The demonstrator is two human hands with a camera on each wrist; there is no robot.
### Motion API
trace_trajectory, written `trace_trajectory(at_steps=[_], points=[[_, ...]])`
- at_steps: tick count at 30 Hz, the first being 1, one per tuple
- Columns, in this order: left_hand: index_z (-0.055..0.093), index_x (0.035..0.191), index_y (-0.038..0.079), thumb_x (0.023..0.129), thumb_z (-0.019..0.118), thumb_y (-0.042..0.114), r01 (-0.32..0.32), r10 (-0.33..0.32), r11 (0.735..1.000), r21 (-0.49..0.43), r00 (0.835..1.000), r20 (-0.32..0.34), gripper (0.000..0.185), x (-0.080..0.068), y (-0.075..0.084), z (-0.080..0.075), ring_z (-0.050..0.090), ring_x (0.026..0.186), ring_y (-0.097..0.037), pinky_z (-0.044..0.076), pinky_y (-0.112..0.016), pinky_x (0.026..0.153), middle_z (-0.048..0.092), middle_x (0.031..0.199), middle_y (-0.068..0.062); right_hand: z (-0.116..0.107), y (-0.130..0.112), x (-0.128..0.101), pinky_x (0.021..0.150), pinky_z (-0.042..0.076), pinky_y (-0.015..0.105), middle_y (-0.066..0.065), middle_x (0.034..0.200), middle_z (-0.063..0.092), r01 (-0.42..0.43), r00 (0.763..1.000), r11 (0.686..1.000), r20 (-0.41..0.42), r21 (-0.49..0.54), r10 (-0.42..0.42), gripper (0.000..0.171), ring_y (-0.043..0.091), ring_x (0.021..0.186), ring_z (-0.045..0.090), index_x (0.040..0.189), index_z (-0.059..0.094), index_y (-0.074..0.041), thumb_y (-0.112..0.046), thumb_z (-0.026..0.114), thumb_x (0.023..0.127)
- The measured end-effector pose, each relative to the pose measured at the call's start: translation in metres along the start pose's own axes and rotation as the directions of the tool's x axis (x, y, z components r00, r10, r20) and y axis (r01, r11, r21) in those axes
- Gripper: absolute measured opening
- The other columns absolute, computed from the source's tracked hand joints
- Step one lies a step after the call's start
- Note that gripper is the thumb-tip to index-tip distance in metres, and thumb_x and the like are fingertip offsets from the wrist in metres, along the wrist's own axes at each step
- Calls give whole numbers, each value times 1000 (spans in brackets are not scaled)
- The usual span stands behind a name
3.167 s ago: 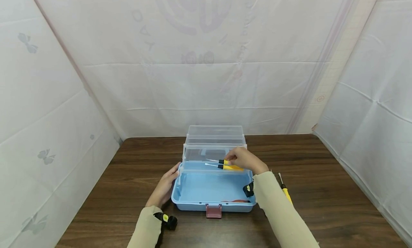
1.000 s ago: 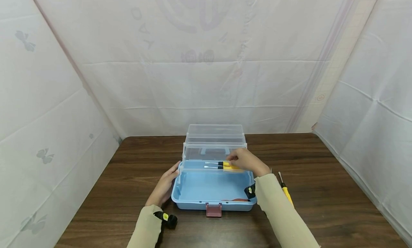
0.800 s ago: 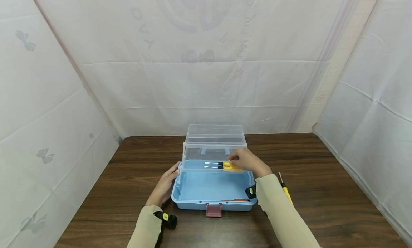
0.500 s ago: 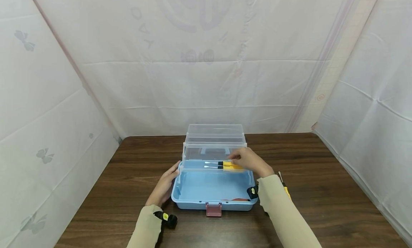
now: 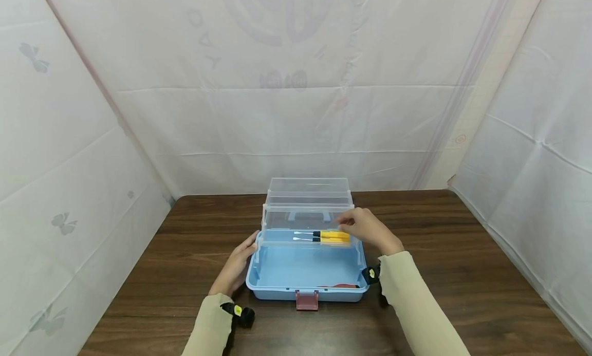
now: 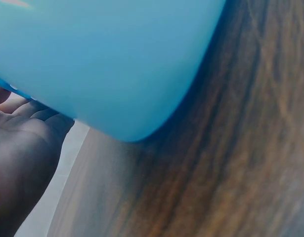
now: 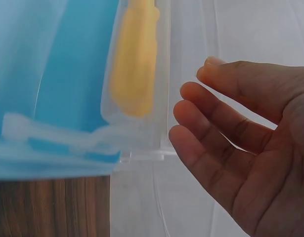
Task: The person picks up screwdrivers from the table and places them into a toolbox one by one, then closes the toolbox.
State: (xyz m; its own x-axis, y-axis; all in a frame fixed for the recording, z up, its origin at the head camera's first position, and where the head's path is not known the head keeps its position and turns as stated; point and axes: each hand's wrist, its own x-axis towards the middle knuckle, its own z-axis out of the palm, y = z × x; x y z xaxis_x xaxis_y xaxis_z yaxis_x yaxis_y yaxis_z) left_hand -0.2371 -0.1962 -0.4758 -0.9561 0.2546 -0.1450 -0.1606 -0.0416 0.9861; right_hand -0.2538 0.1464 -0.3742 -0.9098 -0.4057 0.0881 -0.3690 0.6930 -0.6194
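White sheeting backs the brown bench (image 5: 462,253); two light, stiff, slim screwdrivers (image 5: 324,237) look best pinched at their yellow handles; right hand (image 5: 367,230) hovers slack-fingered, left hand (image 5: 236,266) flat against the blue toolbox (image 5: 305,274).

- A dark brown wooden table (image 5: 462,274) with long grain lines fills the lower part of the head view.
- White plastic sheeting (image 5: 296,89) hangs behind and on both sides, creased, with faint butterfly prints (image 5: 65,223) on the left panel.
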Motion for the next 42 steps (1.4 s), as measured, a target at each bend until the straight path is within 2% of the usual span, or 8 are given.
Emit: trace_trajectory(at_steps=[5, 12, 19, 36, 42], points=[[17, 155, 13, 104, 35, 22, 12, -12, 1000, 15, 1000, -9, 55, 0, 0, -1, 8, 149, -34, 14, -53, 118, 8, 162, -13, -5, 5, -6, 75, 56, 33, 12, 105, 70, -16, 1000, 1000, -11, -10, 15, 26, 17, 86, 62, 115, 68, 0, -11, 62, 92], [18, 155, 13, 103, 37, 23, 13, -13, 1000, 22, 1000, -18, 56, 1, -1, -2, 8, 149, -34, 15, -54, 117, 9, 162, -13, -10, 15, -15, 83, 56, 40, 18, 113, 68, -67, 997, 998, -31, -12, 67, 30, 24, 97, 64, 118, 65, 3, -13, 60, 93], [21, 154, 15, 103, 38, 24, 27, -26, 1000, 7, 999, -35, 55, 2, -3, -1, 10, 149, -34, 16, -55, 117, 11, 162, -12, -13, 24, -23, 82, 56, 42, 17, 111, 69, -102, 994, 994, -36, -28, 101, 30, 24, 95, 65, 116, 66, 2, -16, 60, 93], [18, 155, 13, 104, 34, 22, 21, -21, 1000, 11, 1000, -20, 54, -2, 1, 2, 8, 149, -34, 14, -54, 118, 8, 162, -13, -16, 52, -58, 78, 57, 41, 17, 109, 68, -227, 974, 974, -4, -3, 227, 32, 21, 89, 64, 117, 65, 2, -20, 60, 93], [18, 155, 13, 104, 34, 22, 22, -22, 1000, 16, 1000, -20, 53, -1, 1, 1, 9, 149, -34, 15, -54, 117, 9, 162, -13, -18, 62, -70, 75, 57, 40, 17, 107, 68, -235, 972, 972, 3, 9, 235, 33, 22, 87, 64, 116, 65, 3, -20, 60, 94]])
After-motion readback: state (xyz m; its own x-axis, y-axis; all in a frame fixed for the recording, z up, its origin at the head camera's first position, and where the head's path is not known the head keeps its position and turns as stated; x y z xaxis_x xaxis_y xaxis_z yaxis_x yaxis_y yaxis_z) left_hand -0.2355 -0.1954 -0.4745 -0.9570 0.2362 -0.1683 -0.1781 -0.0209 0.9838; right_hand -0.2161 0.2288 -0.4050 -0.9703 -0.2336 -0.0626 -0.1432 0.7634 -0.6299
